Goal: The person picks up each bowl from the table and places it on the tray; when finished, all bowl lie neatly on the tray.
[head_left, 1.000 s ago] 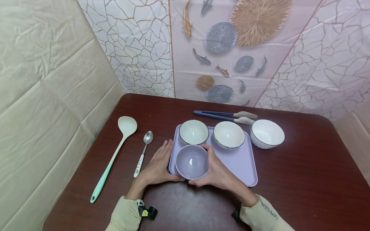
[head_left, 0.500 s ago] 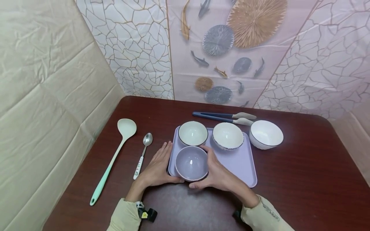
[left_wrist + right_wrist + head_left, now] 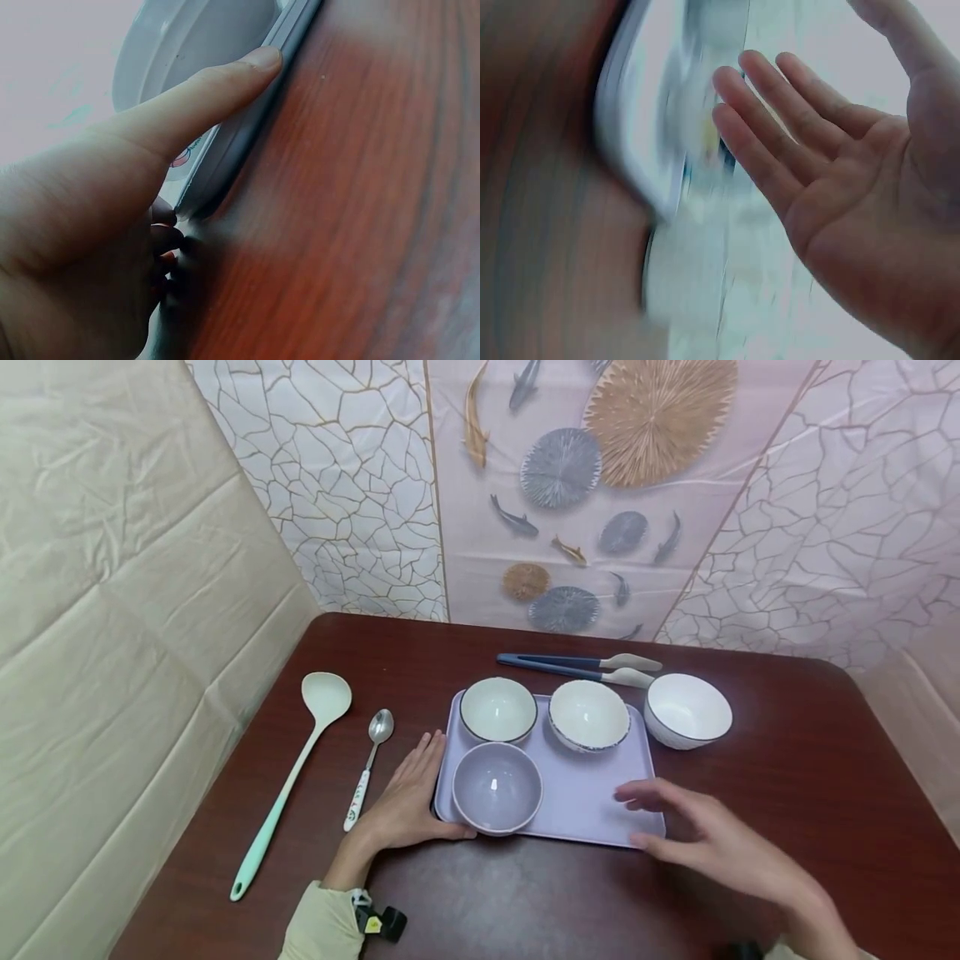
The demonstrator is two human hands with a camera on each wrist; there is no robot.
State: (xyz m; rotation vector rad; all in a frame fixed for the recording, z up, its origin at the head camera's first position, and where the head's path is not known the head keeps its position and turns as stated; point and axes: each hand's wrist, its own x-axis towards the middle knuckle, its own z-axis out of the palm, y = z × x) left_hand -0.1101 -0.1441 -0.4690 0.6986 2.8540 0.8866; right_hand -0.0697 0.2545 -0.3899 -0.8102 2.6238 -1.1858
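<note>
A lilac tray (image 3: 581, 806) lies on the dark wooden table. On its front left part sits a purple bowl (image 3: 498, 789), which no hand grips. Behind it on the tray stand a dark-rimmed white bowl (image 3: 498, 710) and a white bowl with a patterned rim (image 3: 589, 717). My left hand (image 3: 405, 806) rests against the tray's left corner, fingers straight along the side and thumb (image 3: 217, 86) on the front edge. By the tray's right front corner is my right hand (image 3: 697, 831), fingers spread, holding nothing. In the right wrist view its palm (image 3: 855, 195) faces the blurred tray (image 3: 634, 112).
Just outside the tray's back right corner stands another white bowl (image 3: 687, 714). Blue tongs (image 3: 555, 662) with pale tips lie behind the tray. To the left are a metal spoon (image 3: 369, 764) with a white handle and a pale green ladle (image 3: 300, 768). Fabric walls border the table.
My right hand has let go of the purple bowl and moved right, to the tray's right front corner. The purple bowl stays on the tray. My left hand keeps its place.
</note>
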